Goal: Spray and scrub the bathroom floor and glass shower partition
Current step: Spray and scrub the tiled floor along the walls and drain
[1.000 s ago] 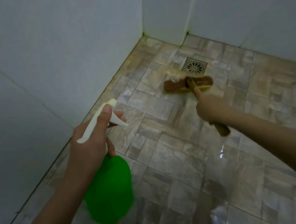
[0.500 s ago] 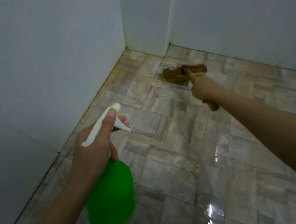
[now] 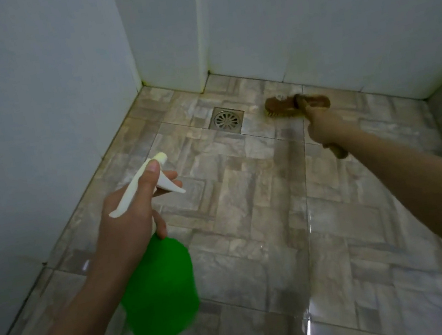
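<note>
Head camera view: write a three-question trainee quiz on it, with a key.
1. True or false: the left hand holds the green spray bottle.
2. Relative to the floor drain, the head of the scrub brush sits: A on top of it; B to its right; C to its left.
3. Fill in: the right hand grips the scrub brush by its ____.

Key: 1 true; 2 B; 3 handle.

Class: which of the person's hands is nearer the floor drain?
Right. The right hand, gripping the brush, is just right of the drain; the left hand, holding the spray bottle, is farther back, toward the camera.
</note>
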Tool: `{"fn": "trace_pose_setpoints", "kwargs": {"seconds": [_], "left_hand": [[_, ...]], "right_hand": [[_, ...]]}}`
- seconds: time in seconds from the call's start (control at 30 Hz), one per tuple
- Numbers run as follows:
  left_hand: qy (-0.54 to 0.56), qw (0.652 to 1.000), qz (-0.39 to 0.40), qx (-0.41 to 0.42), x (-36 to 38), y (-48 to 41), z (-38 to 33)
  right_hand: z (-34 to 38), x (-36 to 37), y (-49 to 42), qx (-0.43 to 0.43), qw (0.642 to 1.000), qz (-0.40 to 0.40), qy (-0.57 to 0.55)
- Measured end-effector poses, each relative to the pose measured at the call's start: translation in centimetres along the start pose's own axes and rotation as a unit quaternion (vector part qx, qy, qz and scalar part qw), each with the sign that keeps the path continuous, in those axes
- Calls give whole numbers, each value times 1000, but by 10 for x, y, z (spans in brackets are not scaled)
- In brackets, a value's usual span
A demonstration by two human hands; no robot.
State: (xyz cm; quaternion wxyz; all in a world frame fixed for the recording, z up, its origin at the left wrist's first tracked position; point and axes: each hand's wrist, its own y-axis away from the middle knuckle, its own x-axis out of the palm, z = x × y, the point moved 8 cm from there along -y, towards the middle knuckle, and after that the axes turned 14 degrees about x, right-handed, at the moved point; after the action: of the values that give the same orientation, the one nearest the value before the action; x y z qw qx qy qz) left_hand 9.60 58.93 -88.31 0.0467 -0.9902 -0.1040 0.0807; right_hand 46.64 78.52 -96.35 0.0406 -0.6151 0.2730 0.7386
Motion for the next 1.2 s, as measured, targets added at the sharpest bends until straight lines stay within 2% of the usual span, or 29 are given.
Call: {"fn": "trace_pose_setpoints", "kwargs": {"seconds": [0.1,0.23,0.43,0.57,0.67,0.87,0.97,1.03,1.1,1.2], "left_hand": [[4,1000,-5,2,5,-9,1],[8,1000,0,-9,3,-18,6],[-8,999,-9,-30,-11,-23,11],[-21,998,-29,-43,-23,-24,19],[-24,998,-37,-39,-28,-26,21],[-17,998,-54,-30,-40,-24,20],[-23,997,-58,-37,-46,-22,19],[-29,997,-58,-31,-50,-21,16],[-26,997,-63,-31,-53,-20,13],[-21,996,-80,-33,-62,-20,9]], "right_hand": [[9,-6,-17,12,1000,17,2],[24,12,1,-15,999,41,27],[76,-10,-42,47,998,-20,35],[149,12,-13,-41,997,-16,69],[186,32,-15,-97,995,-2,36],[179,40,2,-124,992,-20,-3],[161,65,24,-142,988,17,59],[162,54,18,-157,986,28,52],[172,37,15,-219,974,19,48],[203,40,32,-369,918,-48,135]]}}
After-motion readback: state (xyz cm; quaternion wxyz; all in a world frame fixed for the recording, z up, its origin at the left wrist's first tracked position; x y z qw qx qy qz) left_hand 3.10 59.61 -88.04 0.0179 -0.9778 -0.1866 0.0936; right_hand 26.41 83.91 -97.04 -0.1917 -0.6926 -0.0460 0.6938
